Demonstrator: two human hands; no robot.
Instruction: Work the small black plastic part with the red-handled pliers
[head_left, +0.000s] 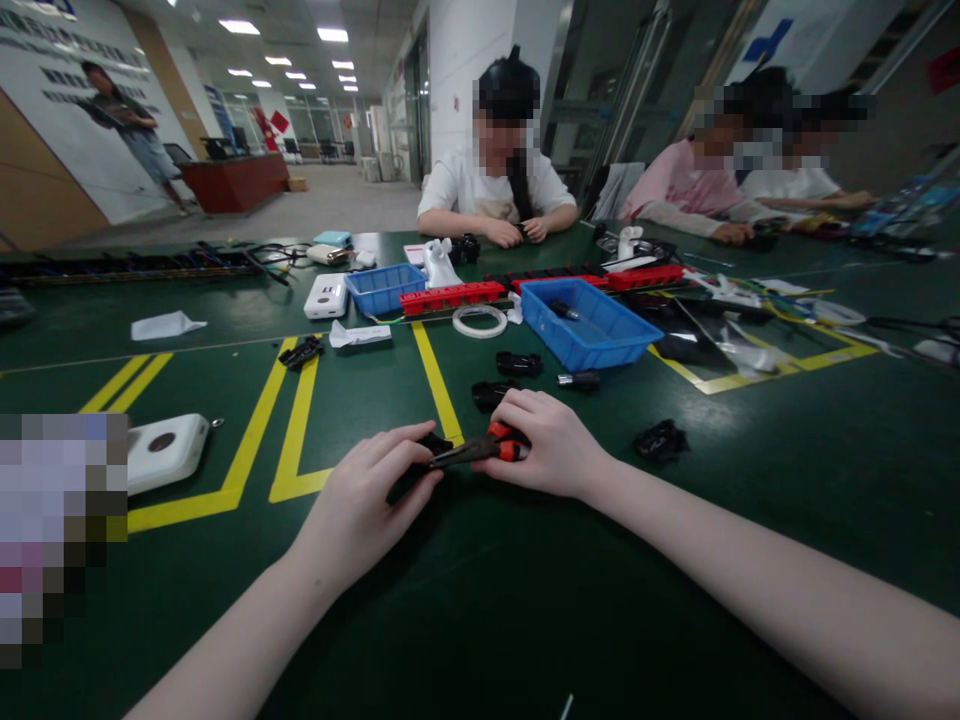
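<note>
My right hand (551,445) is wrapped round the red-and-black handles of a pair of pliers (471,452). The jaws point left, toward my left hand (379,480). Between the fingers and thumb of that hand is a small black part (433,443), mostly hidden by the fingers. The plier tips reach this part; whether they grip it I cannot tell. Just beyond my right hand lie several black parts, among them a black plastic piece (519,363) and a cylinder with a silvery end (577,380). A crumpled black piece (660,440) rests to the right.
A blue tray (592,350) stands beyond my hands, with a smaller blue tray (386,288) further left. Red strips (454,298) run across the table behind a white ring (480,321). White devices (169,452) lie to the left. A person (495,180) sits opposite; others sit at right.
</note>
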